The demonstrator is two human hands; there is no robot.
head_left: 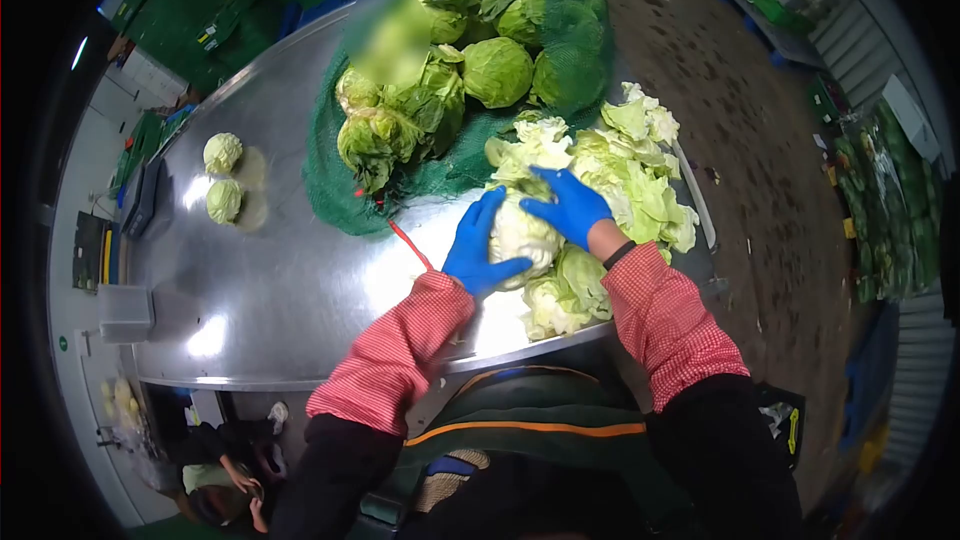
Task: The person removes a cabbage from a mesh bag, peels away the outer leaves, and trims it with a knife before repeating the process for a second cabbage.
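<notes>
I'm holding the pale cabbage (524,243) on the table (300,290) beside loose leaves (645,195), my left hand (474,248) and right hand (572,208) curving around it, fingers parted, probably so it isn't rolling.

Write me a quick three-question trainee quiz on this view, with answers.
1. True or false: the left hand and the right hand both touch one cabbage.
2. Where are the two pale heads off to the left? a) In the green net. b) On the metal table. c) On the floor.
3. Fill in: the cord by the left hand is ____.
Key: 1 true; 2 b; 3 red.
</notes>
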